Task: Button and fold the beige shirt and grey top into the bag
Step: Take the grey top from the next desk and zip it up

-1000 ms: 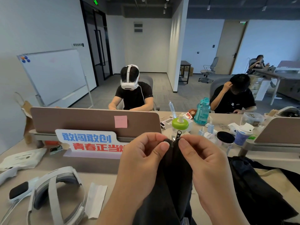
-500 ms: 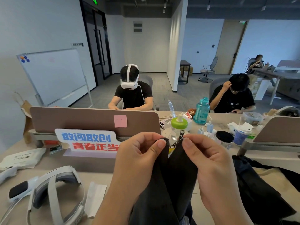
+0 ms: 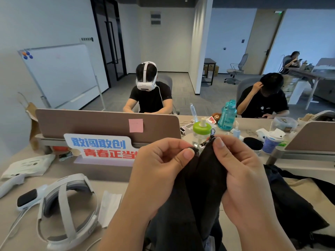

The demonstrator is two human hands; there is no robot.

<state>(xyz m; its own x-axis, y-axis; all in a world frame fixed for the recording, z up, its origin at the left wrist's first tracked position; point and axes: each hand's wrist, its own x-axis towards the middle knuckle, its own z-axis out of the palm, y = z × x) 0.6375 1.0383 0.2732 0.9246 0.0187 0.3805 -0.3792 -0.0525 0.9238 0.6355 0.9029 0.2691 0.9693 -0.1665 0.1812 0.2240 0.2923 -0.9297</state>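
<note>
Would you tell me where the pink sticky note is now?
In the head view, the pink sticky note sits left of centre on the brown desk divider, above the blue-and-red sign and left of the green-capped bottle.

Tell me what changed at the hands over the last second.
The right hand has drawn its edge of the grey top slightly right and up, so the two pinched edges, touching a second ago, now stand apart; the zipper pull went with the right edge. The left hand barely moved. Both hands still pinch the top; the headset on the table lies as before.
</note>
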